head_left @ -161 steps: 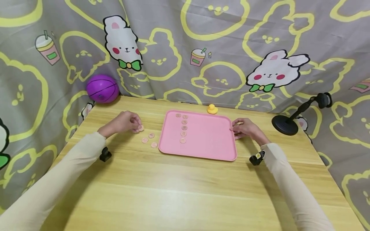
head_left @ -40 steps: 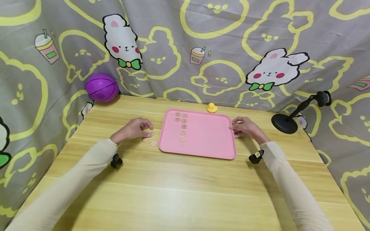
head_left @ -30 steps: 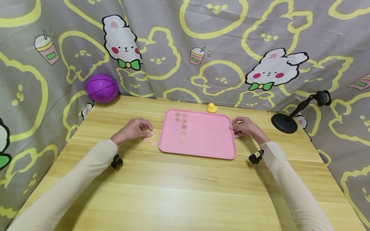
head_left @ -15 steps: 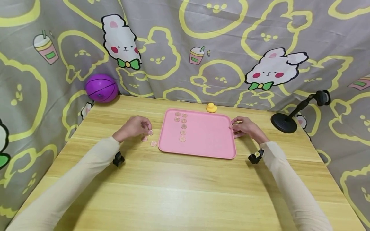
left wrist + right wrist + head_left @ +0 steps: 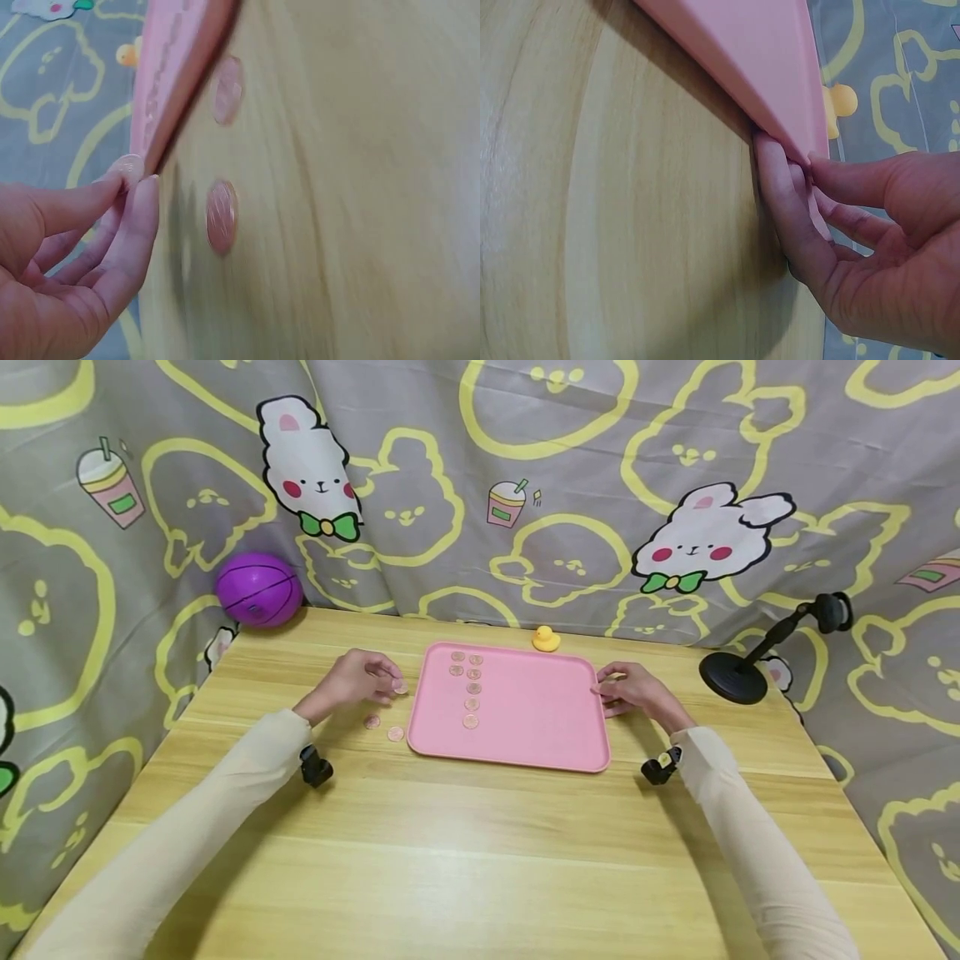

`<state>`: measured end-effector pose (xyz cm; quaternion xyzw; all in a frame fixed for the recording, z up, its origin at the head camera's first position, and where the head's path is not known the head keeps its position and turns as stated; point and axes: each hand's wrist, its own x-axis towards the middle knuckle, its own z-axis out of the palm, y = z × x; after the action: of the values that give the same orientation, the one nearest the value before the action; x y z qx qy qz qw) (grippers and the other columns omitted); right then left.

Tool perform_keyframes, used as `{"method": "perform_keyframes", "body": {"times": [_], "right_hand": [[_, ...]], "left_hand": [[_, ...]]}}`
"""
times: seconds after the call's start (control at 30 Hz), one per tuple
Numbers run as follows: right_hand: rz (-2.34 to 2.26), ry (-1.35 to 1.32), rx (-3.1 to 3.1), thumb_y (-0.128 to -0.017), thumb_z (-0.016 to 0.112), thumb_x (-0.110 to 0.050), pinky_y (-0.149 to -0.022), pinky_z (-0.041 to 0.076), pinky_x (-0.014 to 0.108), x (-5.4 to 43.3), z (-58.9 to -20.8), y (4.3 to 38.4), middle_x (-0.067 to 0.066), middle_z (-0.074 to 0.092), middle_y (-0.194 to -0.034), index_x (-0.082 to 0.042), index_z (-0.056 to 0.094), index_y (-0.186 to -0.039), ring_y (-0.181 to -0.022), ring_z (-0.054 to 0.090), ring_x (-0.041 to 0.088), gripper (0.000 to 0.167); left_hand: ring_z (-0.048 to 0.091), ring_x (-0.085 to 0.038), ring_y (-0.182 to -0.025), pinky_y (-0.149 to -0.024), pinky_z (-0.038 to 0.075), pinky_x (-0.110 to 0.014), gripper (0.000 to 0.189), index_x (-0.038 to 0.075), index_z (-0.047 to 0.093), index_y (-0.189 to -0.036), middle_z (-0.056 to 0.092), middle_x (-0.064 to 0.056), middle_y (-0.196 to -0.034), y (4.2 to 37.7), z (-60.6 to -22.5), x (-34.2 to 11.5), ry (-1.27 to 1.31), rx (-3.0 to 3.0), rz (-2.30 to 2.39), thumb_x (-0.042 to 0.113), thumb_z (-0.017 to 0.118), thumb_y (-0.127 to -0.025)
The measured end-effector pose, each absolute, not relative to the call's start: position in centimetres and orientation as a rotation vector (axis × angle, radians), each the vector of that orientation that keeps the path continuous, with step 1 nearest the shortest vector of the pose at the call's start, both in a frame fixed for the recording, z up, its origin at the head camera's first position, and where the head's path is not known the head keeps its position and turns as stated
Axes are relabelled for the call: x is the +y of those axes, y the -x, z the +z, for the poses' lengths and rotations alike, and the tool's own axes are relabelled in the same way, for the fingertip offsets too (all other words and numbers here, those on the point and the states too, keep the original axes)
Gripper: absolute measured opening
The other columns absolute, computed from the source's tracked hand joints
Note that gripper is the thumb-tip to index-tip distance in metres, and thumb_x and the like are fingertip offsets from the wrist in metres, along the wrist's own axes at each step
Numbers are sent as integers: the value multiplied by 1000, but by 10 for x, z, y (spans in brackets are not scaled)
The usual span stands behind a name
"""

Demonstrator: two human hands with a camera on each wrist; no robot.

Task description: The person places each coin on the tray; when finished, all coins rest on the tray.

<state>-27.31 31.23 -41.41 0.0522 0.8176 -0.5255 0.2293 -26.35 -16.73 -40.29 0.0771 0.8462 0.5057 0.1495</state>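
My left hand [image 5: 358,678] pinches a copper-coloured coin [image 5: 130,169] between thumb and fingertips, just left of the pink tray [image 5: 540,727]. Two more coins lie flat on the table below that hand, one coin [image 5: 372,722] farther left and another coin [image 5: 395,734] near the tray's corner. On the tray, a column of several coins [image 5: 474,688] runs front to back, with two coins [image 5: 457,670] beside it at the back left. My right hand [image 5: 633,687] holds the tray's right edge, its thumb [image 5: 855,180] against the rim and fingers bent beside it.
A yellow rubber duck [image 5: 546,639] sits behind the tray. At the back left is a purple ball [image 5: 259,590], and a black stand [image 5: 733,677] is at the right. A patterned curtain [image 5: 420,410] hangs behind the wooden table [image 5: 450,860].
One coin has been added to the tray's left column. Lately my left hand has lifted another coin off the table and moved it toward the tray. The right hand keeps its place.
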Motion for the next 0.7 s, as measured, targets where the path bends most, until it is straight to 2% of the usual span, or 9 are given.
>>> {"method": "perform_keyframes", "body": {"times": [0.17, 0.3, 0.53, 0.7], "right_hand": [[-1452, -146, 2256, -104, 62, -3, -72, 66, 33, 311, -414, 273, 2, 67, -82, 11, 44, -137, -72, 68, 11, 40], [-1426, -147, 2263, -105, 61, -5, -72, 65, 30, 308, -415, 273, 1, 66, -81, 10, 45, -137, -73, 67, 10, 39], [-1421, -156, 2263, -105, 59, -3, -71, 65, 30, 308, -412, 272, 0, 70, -80, 12, 45, -136, -69, 68, 10, 37], [-1435, -154, 2258, -105, 60, -2, -72, 65, 30, 310, -411, 272, 2, 70, -79, 13, 45, -135, -70, 69, 10, 38]], "left_hand": [[76, -21, -78, -80, 65, -38, 19, -12, 69, -115, 73, -20, -98, 268, -402, -159, -163, 2362, 1564, 0, 69, -99], [77, -20, -76, -81, 65, -39, 21, -13, 68, -117, 73, -24, -102, 270, -403, -151, -133, 2335, 1593, 0, 68, -99], [79, -28, -89, -81, 65, -36, 23, -11, 71, -118, 73, -27, -110, 274, -403, -133, -133, 2359, 1603, 2, 70, -99], [78, -22, -79, -76, 65, -33, 21, -9, 73, -116, 75, -25, -107, 278, -400, -120, -156, 2397, 1569, 1, 70, -98]]}}
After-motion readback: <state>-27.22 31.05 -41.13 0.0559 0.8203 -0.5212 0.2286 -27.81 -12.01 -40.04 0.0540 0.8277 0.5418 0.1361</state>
